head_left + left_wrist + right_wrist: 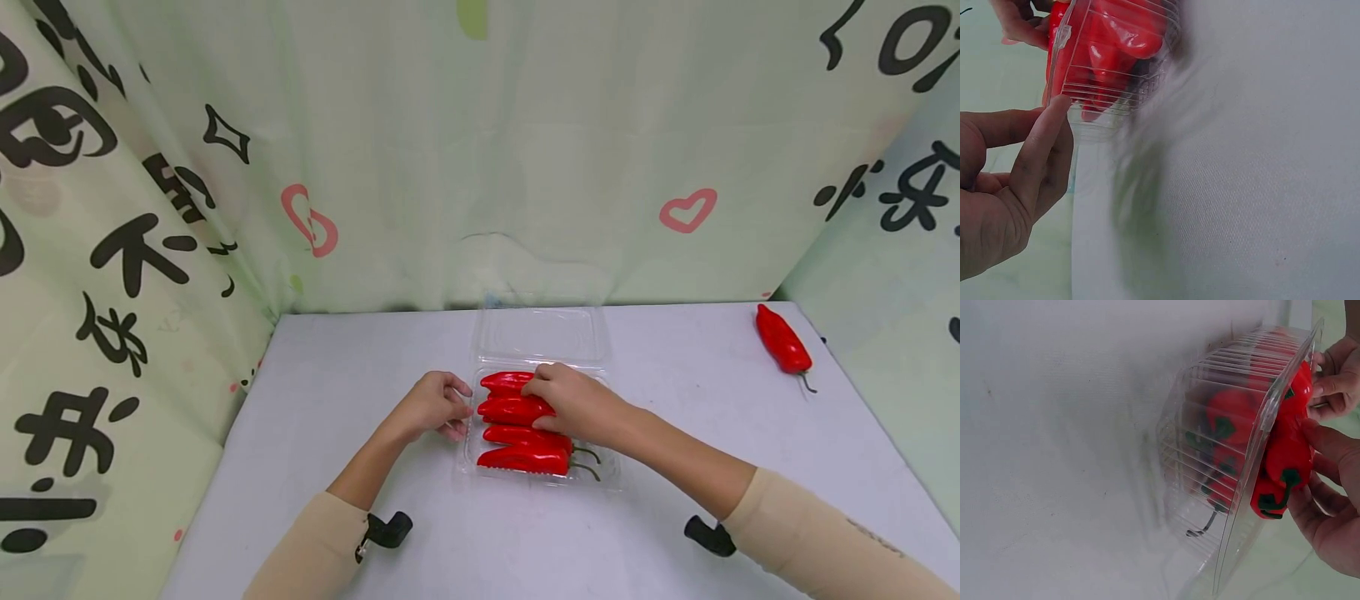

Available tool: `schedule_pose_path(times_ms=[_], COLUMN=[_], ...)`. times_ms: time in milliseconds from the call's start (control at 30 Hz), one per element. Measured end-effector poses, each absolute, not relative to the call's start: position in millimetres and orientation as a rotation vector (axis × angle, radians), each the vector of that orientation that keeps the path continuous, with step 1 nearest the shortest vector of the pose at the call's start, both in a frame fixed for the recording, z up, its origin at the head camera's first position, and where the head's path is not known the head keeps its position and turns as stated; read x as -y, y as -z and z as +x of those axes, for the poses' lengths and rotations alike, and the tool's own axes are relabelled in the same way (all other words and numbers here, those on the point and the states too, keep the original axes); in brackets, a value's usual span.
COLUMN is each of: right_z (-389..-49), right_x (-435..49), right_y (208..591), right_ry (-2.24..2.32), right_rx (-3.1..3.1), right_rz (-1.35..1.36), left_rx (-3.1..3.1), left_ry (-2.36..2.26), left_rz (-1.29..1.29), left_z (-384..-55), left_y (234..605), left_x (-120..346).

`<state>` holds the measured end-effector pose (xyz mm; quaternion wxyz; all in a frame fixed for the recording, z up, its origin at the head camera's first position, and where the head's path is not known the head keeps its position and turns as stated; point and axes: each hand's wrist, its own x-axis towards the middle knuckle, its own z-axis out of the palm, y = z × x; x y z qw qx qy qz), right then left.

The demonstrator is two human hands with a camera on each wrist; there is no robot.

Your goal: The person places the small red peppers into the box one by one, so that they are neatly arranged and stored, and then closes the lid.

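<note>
A clear plastic clamshell box (615, 477) lies with its lid (540, 333) folded back. Several glossy red peppers (525, 460) with green stems lie in it side by side, stacked in more than one layer in the right wrist view. My right hand (573, 404) reaches over the box from the right and grips a red pepper (513, 410) in the upper layer, fingers on its far side and thumb on its near side. At the box's left edge my left hand (438, 407) has loosely bent fingers, with fingertips right at the rim (1060, 69).
One more red pepper (782, 340) lies alone near the back right corner of the white table (360, 358). A pale printed curtain (480, 167) hangs behind the table and along both sides.
</note>
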<state>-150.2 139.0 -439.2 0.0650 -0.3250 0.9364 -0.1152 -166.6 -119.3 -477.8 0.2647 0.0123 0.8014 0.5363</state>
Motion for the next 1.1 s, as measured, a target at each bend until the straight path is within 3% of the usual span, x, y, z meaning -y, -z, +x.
schedule_pose_path(times_ms=[1100], right_z=[-146.0], right_x=[-140.5], right_y=[446.7], right_ry=[0.424], right_rx=[-2.88], right_rz=[-1.005], left_rx=[-2.163], left_ry=[-1.449], left_rz=[0.029], left_z=[-165.9], left_y=[476.2], left_x=[119.4])
